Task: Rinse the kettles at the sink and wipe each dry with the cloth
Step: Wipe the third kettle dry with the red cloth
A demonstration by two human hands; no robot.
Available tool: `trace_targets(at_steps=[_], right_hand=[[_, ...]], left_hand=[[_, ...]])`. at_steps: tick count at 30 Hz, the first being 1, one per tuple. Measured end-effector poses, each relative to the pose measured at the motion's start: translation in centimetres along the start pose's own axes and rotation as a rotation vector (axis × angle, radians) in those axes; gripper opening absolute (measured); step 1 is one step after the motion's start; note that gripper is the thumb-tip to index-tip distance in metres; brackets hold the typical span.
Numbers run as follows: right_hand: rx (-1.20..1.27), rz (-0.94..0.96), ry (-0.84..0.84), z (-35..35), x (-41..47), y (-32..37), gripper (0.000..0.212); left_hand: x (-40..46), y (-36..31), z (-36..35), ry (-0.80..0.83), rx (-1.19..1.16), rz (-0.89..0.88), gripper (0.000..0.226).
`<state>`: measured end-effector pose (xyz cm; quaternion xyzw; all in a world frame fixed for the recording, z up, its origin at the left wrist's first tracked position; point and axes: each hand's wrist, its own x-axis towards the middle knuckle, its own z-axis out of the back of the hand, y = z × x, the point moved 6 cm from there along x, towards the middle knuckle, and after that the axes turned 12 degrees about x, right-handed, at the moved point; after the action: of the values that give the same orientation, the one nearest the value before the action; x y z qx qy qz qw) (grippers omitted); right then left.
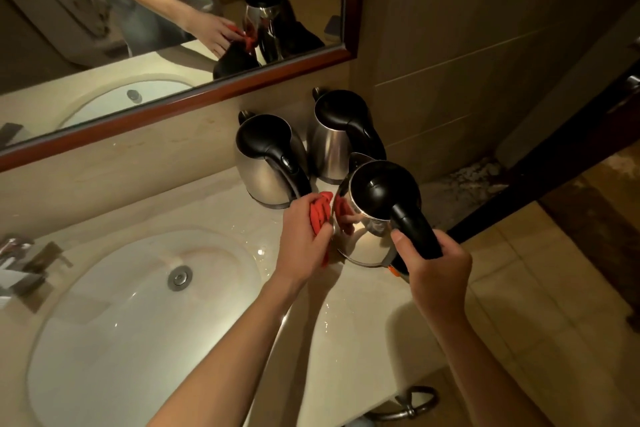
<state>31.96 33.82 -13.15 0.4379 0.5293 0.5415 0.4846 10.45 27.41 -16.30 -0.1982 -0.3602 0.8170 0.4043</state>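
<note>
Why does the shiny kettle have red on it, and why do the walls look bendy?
Head view: the kettle mirrors the red cloth in the left hand; the wide lens curves the mirror frame; dim yellowish light, wet glints on the counter.

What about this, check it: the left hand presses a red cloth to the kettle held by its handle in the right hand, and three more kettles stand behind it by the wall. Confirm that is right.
Not quite. The head view shows two kettles standing behind, one nearer the sink and one by the wall, not three. The rest holds: the left hand presses the red cloth to the held kettle, whose handle the right hand grips.
</note>
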Motion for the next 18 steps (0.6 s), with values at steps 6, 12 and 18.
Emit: trace_targets(at_steps=[6, 12, 18], right_hand=[[-0.067, 0.025, -0.069, 0.2, -0.4, 0.0, 0.026], [-0.345, 0.519, -0.067, 0.2, -2.8, 3.1, 0.058], [-0.446, 0.75, 0.321, -4.8, -6.8, 3.7, 0.043]], left_hand=[[-0.7, 3.5, 0.0, -0.034, 0.326, 0.036, 0.036], [-1.8, 7.7, -2.4, 0.176, 0.64, 0.01, 0.061], [-5.2, 7.6, 0.5, 0.277, 0.724, -0.018, 0.103]])
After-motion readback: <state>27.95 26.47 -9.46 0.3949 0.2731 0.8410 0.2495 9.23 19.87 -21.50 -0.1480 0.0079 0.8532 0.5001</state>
